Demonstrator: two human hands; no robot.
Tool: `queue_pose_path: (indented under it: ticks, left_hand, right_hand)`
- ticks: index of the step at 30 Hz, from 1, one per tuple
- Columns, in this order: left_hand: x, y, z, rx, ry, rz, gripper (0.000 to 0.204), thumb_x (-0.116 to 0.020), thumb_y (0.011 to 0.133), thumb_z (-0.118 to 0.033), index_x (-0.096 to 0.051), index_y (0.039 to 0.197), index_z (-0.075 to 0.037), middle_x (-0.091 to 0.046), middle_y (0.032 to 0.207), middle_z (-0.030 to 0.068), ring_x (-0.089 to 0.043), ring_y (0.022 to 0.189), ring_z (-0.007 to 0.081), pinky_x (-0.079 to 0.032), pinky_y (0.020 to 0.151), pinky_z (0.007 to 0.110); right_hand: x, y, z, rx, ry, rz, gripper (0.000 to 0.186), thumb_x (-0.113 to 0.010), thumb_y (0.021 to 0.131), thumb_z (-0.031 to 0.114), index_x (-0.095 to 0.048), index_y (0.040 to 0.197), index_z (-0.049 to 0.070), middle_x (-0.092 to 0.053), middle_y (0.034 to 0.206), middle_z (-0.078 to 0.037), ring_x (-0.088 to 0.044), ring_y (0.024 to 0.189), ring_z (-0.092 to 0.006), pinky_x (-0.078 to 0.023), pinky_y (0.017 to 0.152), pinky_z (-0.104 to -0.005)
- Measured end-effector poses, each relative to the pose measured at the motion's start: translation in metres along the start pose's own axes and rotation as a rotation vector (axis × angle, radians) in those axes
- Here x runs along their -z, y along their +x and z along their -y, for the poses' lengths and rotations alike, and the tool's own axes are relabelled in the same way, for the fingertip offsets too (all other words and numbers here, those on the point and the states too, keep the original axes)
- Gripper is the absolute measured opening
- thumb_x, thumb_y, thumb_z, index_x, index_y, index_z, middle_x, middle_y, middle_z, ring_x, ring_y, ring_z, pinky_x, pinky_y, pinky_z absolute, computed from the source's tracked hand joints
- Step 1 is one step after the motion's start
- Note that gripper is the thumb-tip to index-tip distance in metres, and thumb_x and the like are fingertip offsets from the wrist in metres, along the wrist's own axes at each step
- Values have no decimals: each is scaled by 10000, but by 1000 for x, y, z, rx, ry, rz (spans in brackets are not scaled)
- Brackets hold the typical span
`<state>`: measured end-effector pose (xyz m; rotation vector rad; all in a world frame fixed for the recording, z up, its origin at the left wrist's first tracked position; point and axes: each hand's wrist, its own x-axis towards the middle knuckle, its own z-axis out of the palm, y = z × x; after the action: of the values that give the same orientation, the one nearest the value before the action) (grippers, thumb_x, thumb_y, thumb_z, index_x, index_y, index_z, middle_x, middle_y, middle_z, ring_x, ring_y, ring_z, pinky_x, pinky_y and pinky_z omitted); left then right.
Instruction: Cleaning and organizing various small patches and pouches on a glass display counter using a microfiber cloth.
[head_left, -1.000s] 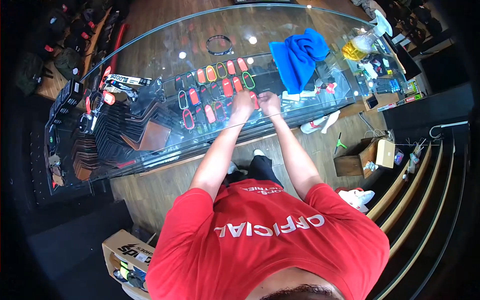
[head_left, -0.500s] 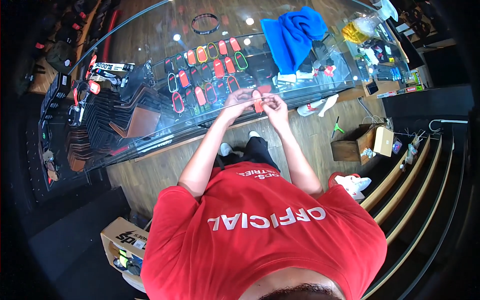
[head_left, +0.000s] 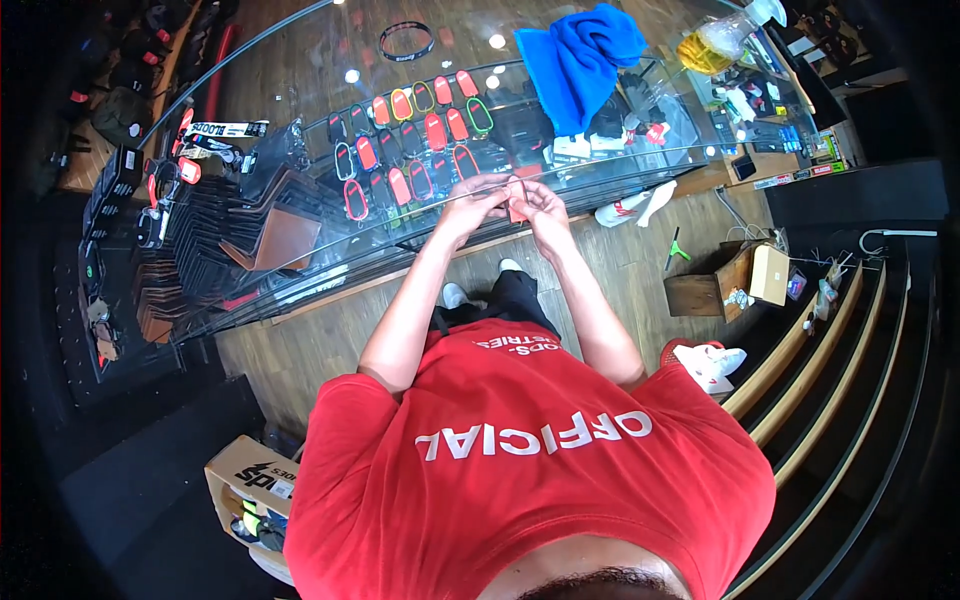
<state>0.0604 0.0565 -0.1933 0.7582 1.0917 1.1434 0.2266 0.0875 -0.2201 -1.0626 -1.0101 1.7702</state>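
– Left grip (head_left: 466,212) and right grip (head_left: 546,214): what state do we record?
– We record both pinching one red tag (head_left: 517,206) between them, partly hidden.
– Where do we locate it?
– We locate it over the near edge of the glass counter (head_left: 515,120), just beside the rows of coloured tags (head_left: 435,131). The blue cloth (head_left: 580,70) lies farther off, to the right.

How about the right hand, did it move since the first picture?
Yes. Judged against the blue towel, the right hand has drawn back, farther from the towel and nearer the red shirt.
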Motion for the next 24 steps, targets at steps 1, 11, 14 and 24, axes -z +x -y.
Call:
queue_pose_path:
  ticks: [1, 11, 14, 24]
  left_hand:
    - [-1, -1, -2, 0, -12, 4, 336, -669, 905, -119, -616, 1217, -10, -671, 1159, 101, -662, 994, 182, -579, 767, 285]
    - [-2, 4, 1, 29, -48, -49, 326, -657, 910, -102, -616, 1214, 7, -673, 1144, 126, -668, 986, 196, -579, 791, 305]
    - [1, 11, 2, 63, 14, -51, 372, -673, 899, -136, -599, 1239, -5, -665, 1146, 119, -654, 999, 184, -569, 775, 306]
    - [12, 11, 22, 98, -53, 41, 295, -650, 906, -95, -605, 1179, 5, -681, 1069, 111, -660, 994, 193, -545, 873, 327]
  right_hand:
    - [0, 0, -1, 8, 6, -4, 383, -667, 832, -57, -566, 1199, -11, -676, 1012, -72, -636, 900, -117, -510, 780, -246]
    - [-6, 7, -7, -6, -46, -92, 307, -662, 839, -40, -606, 1140, -13, -687, 957, -62, -643, 815, -108, -510, 719, -243]
    - [-7, 13, -9, -27, -36, -98, 260, -652, 853, -49, -607, 1107, -13, -688, 987, -86, -647, 835, -120, -518, 741, -246]
    - [-8, 20, 0, -114, 8, -102, 174, -651, 854, -29, -623, 1021, 10, -691, 912, -67, -646, 773, -121, -506, 702, -245]
